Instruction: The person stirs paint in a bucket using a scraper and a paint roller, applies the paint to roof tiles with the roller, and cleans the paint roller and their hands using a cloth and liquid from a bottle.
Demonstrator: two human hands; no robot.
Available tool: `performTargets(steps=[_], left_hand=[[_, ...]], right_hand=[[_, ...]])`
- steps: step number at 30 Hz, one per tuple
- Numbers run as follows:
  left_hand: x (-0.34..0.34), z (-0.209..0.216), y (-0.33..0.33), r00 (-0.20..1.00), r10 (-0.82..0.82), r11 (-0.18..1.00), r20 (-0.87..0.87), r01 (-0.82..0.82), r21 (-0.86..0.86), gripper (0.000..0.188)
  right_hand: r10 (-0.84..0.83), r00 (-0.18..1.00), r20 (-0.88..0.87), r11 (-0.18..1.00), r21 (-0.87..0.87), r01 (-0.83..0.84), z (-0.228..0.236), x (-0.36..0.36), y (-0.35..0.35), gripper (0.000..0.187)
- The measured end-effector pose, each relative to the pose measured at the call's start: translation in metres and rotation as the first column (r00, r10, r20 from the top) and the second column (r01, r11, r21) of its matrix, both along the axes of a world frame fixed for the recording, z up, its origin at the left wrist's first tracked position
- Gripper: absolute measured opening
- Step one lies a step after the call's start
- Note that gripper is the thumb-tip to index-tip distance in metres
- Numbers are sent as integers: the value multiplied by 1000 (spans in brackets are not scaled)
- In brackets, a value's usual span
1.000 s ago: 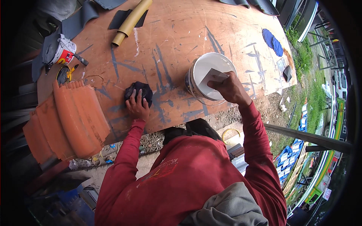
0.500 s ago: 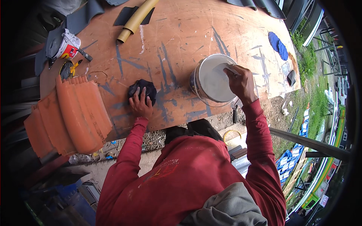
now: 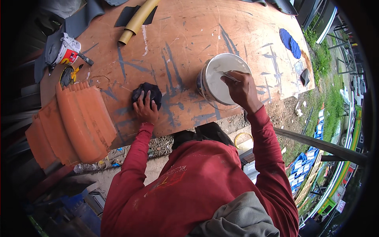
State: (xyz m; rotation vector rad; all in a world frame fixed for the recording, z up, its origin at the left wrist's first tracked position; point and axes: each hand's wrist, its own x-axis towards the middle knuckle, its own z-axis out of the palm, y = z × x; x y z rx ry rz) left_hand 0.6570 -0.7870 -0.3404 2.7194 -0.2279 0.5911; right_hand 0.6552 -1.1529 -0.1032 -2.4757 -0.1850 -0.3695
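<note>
My left hand [image 3: 146, 108] lies with its fingers spread on a bunched dark cloth [image 3: 138, 93] near the table's front edge. On the right, a white bucket [image 3: 200, 85] holds pale grey-white liquid [image 3: 218, 87]. My right hand [image 3: 242, 89] is over the bucket's mouth, closed round a thin grey stick [image 3: 231, 76]. The stick's end reaches into the liquid. How far down it goes is hidden.
The paint-marked wooden table [image 3: 177, 43] carries stacked orange roof tiles [image 3: 79, 122], a small white-and-red tub [image 3: 70, 51], a brush [image 3: 85, 59], a yellow-brown tube [image 3: 138, 21], blue cloths [image 3: 290, 42] and a dark pad [image 3: 304, 77]. A metal bar [image 3: 316, 144] stands right of me.
My right hand has moved a little left and down within the bucket's mouth, with the stick swung toward its left side. My left hand stays on the cloth.
</note>
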Motion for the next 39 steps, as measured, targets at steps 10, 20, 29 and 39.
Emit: performTargets(steps=[10,20,29,39], left_hand=[[1,-1,0,1000,-21,998,3,21,-63,46],[0,2,-2,1000,-5,999,-5,5,-34,47],[1,2,-1,1000,-12,1000,13,12,-11,48],[1,-2,1,999,-22,1000,35,21,3,46]], right_hand=[[96,913,-396,990,137,-45,35,-18,3,18],[-33,987,-157,989,-149,9,23,5,-19,18],[-126,984,124,958,-243,153,11,20,-23,15],[-101,993,63,986,-124,108,12,8,0,14]])
